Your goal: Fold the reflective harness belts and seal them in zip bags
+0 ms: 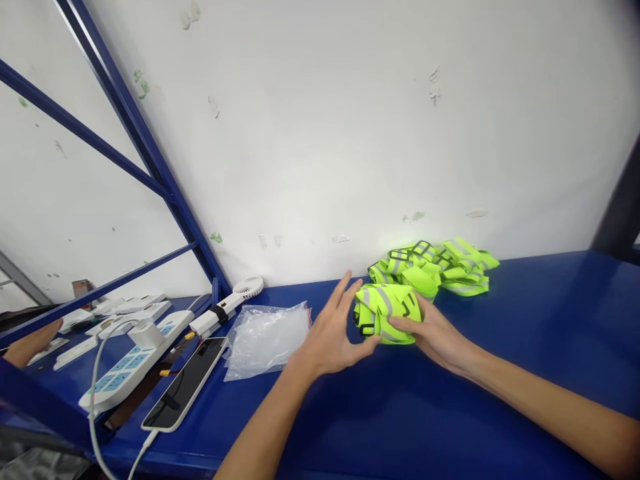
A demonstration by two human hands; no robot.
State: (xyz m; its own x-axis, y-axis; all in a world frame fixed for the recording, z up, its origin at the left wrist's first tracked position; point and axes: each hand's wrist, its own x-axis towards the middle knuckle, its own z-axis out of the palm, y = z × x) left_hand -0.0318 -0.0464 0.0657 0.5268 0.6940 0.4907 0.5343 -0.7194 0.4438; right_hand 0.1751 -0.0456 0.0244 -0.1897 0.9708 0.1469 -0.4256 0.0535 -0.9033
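A folded bundle of neon yellow-green reflective straps, with grey bands and black fittings, is held above the blue shelf. My right hand grips it from the right, thumb across its front. On the bundle's left side is my left hand, its fingers spread apart and its thumb reaching under the bundle's lower left edge. Whether that thumb touches the bundle I cannot tell. Behind it, against the wall, lies a loose heap of similar reflective straps.
Clear plastic bags lie left of my left hand. Further left are a phone on a charging cable, a small white fan and a power strip. Blue frame bars stand before the white wall. Part of another person's hand shows at far left.
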